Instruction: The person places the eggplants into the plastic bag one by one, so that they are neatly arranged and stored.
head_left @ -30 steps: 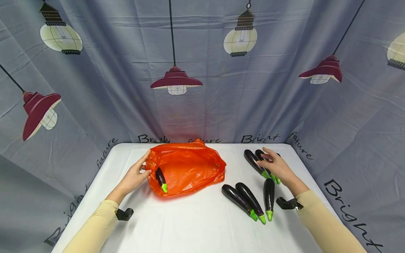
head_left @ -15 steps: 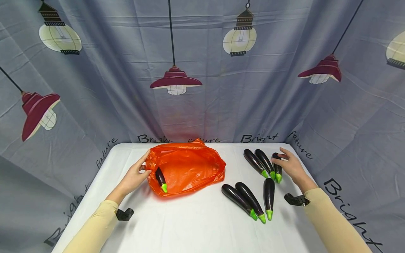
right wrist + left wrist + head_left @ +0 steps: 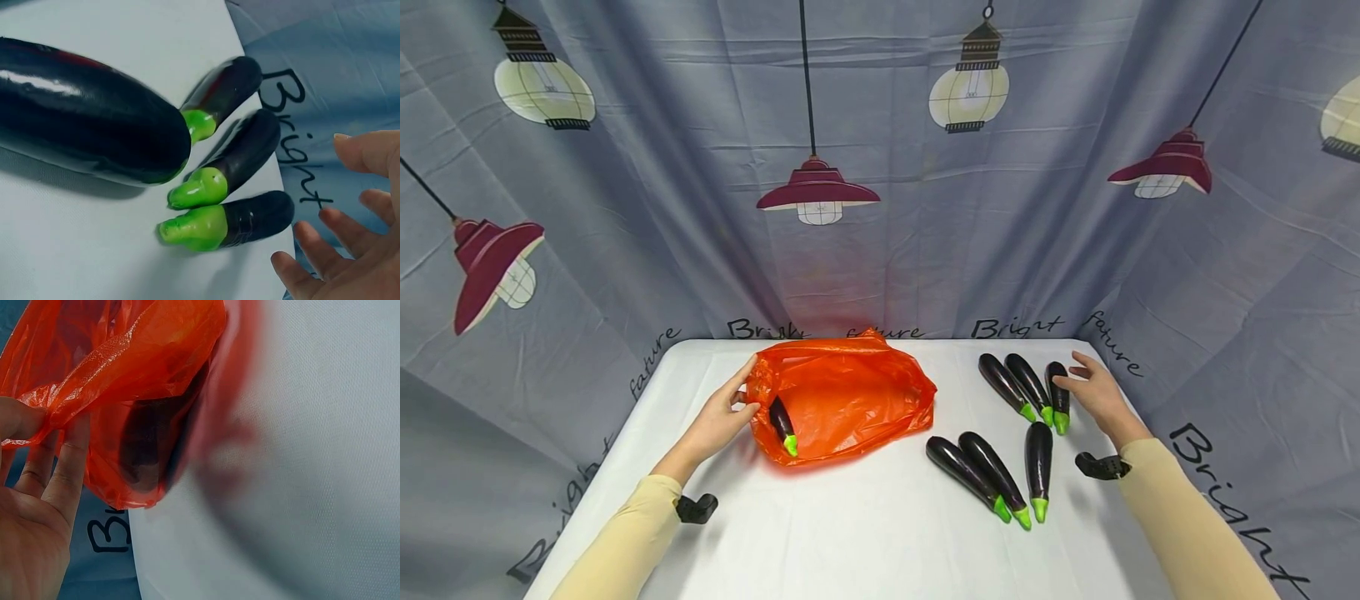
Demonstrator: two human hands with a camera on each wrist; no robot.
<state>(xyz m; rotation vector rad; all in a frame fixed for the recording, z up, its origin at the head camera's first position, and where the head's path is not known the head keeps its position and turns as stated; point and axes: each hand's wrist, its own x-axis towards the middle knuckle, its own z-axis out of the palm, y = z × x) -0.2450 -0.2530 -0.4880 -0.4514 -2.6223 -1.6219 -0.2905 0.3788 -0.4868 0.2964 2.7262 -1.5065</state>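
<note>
My left hand (image 3: 717, 423) pinches the left edge of an orange plastic bag (image 3: 853, 400), thumb and fingers on its rim in the left wrist view. The bag's mouth faces me, and one eggplant (image 3: 779, 418) with a green stem end lies inside at the left. My right hand (image 3: 1099, 398) holds nothing; its fingers are spread and relaxed, just right of the rightmost back eggplant (image 3: 1057, 392). In the right wrist view a gap shows between the fingertips and that eggplant (image 3: 259, 217). Two more eggplants (image 3: 1004, 385) lie beside it.
Nearer me on the white table (image 3: 820, 533) lie a pair of eggplants (image 3: 977, 471) and a single eggplant (image 3: 1037, 462), whose far end is close to the back group. A grey-blue curtain (image 3: 880, 275) with printed lamps hangs behind the table.
My right hand has moved right, from over the back group of eggplants to beside its rightmost one, staying there over the last half second. The left hand and bag have hardly moved.
</note>
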